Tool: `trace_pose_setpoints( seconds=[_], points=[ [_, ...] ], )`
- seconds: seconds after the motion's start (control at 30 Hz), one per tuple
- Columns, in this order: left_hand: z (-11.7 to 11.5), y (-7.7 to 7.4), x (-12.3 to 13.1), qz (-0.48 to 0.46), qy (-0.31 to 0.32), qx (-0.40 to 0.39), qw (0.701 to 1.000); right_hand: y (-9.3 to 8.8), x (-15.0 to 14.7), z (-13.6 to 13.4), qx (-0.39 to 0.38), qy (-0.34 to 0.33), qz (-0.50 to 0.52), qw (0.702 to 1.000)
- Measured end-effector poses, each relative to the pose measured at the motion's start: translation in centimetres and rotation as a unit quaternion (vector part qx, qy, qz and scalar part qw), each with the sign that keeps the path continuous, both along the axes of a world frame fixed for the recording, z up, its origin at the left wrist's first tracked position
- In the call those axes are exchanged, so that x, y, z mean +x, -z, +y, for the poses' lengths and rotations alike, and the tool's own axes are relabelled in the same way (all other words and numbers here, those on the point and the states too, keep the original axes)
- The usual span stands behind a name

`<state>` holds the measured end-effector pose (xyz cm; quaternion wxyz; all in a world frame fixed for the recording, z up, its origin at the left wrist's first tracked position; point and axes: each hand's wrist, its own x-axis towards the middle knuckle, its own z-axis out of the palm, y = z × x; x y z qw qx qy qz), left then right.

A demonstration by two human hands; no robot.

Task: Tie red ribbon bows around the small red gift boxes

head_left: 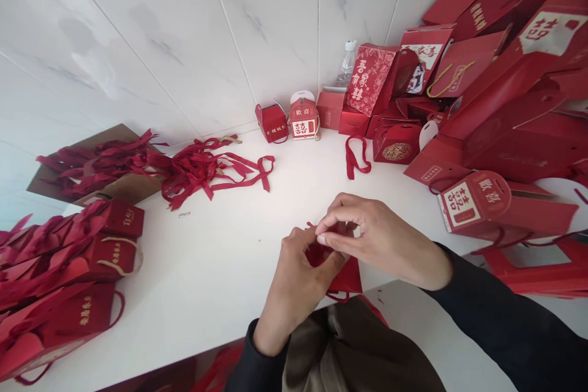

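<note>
Both hands meet over a small red gift box (345, 275) near the front edge of the white table (220, 257). My left hand (294, 285) grips the box from below, fingers curled round it. My right hand (372, 236) pinches the red ribbon or flap at the top of the box, fingertips pressed together. Most of the box is hidden by the hands.
Loose red ribbons (206, 168) lie at the back left over a brown cardboard sheet (114, 187). Finished red boxes (82, 263) pile at the left edge. Small boxes (303, 117), a water bottle (345, 64) and a heap of flat red boxes (505, 104) fill the back right.
</note>
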<state>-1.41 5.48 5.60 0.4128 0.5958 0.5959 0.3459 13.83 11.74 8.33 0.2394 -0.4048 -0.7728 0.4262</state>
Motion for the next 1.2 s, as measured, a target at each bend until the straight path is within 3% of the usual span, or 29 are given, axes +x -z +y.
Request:
trace_pose_setpoints(
  seconds=[0.2, 0.4, 0.53, 0.63, 0.87, 1.2],
  points=[
    [0.2, 0.8, -0.2, -0.044, -0.034, -0.024, 0.998, 0.0, 0.7, -0.1, -0.007, -0.014, 0.011, 1.000],
    [0.4, 0.3, -0.9, -0.075, -0.003, -0.070, 0.995, 1.0, 1.6, -0.2, -0.005, -0.005, -0.020, 1.000],
    [0.6, 0.0, -1.5, -0.137, 0.017, -0.127, 0.982, 1.5, 1.1, -0.5, 0.020, 0.037, -0.015, 0.999],
    [0.6, -0.2, -1.7, -0.161, 0.031, -0.123, 0.979, 1.5, 0.7, -1.3, 0.034, 0.062, 0.005, 0.998],
    [0.5, -0.8, -1.9, -0.220, 0.024, -0.115, 0.969, 1.6, 0.5, -3.2, -0.038, 0.064, 0.042, 0.996],
    [0.0, -1.0, -2.7, -0.120, 0.051, -0.104, 0.986, 2.7, 1.0, -4.0, -0.024, 0.043, 0.028, 0.998]
  ],
)
